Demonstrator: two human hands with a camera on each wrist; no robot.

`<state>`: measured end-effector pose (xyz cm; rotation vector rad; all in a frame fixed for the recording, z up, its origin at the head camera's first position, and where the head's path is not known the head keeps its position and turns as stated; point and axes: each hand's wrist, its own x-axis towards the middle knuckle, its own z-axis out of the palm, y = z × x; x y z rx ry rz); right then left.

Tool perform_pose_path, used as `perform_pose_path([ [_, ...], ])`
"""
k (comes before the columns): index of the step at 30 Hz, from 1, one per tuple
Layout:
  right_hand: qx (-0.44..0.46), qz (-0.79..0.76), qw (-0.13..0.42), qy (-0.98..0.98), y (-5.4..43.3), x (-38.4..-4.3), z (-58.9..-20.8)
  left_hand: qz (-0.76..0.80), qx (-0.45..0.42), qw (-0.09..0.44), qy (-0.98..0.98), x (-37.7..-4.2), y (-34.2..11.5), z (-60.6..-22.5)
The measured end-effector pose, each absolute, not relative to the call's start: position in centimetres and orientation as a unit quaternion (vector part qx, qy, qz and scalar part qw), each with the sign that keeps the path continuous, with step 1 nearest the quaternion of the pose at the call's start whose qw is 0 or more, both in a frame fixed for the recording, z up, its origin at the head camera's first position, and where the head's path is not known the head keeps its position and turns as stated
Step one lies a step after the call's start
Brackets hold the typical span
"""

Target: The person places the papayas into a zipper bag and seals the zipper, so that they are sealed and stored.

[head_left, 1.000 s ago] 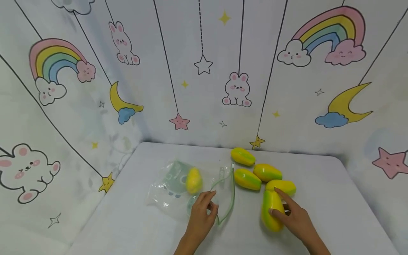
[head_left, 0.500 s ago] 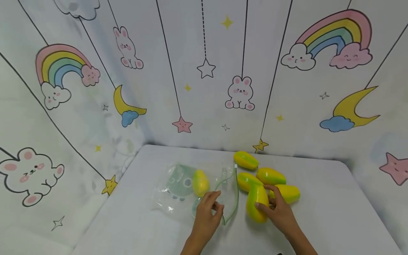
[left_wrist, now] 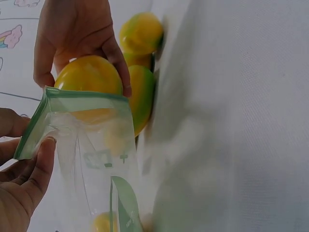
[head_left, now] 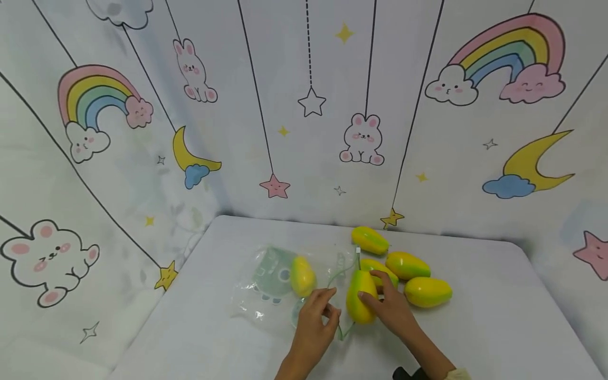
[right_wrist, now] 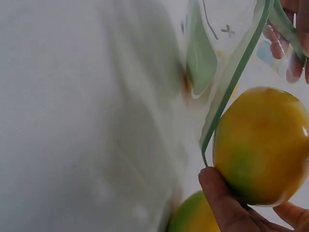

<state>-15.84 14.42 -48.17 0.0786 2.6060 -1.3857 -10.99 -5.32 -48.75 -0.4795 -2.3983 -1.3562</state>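
Note:
A clear zip bag [head_left: 244, 295] with green print and a green zip edge lies on the white table, one yellow-green papaya [head_left: 303, 275] inside it. My left hand [head_left: 313, 327] pinches the edge of the bag's mouth between thumb and fingers, holding the mouth apart. In my right hand [head_left: 390, 306], thumb and fingers grip another papaya [head_left: 359, 303] right at the mouth. In the left wrist view, the lower part of the gripped papaya [left_wrist: 89, 75] shows through the bag's green rim [left_wrist: 87, 94]. A right fingertip [right_wrist: 208, 176] is at the bag's edge in the right wrist view.
Several more papayas lie right of the bag: one at the back [head_left: 370, 240], one partly behind the right hand [head_left: 380, 270], and two farther right, an upper one [head_left: 407, 265] and a lower one [head_left: 428, 292]. A cartoon-printed curtain [head_left: 313, 153] hangs behind the table [head_left: 494, 316].
My right hand has carried the papaya leftward from beside the others to the bag's mouth. My left hand keeps its pinch on the bag's edge. The view has shifted slightly.

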Motion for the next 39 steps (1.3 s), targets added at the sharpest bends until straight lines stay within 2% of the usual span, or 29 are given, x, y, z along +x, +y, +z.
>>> perform_pose_path([
  [12,0.001,-0.431,0.057,0.9,12.6,-16.5,-47.4,-0.487,-0.174,0.158,-0.841,-11.1,-5.0,-48.7],
  [19,0.002,-0.435,0.046,0.899,11.7,-17.1,-48.4,-0.491,-0.18,0.161,-0.837,-11.1,-4.8,-48.9],
  [29,0.019,-0.476,0.067,0.877,10.2,-18.6,-49.6,-0.487,-0.202,0.187,-0.829,-11.2,-4.5,-49.3],
  [39,0.026,-0.581,0.088,0.809,9.3,-18.9,-50.6,-0.495,-0.213,0.184,-0.822,-11.1,-4.4,-49.8],
])
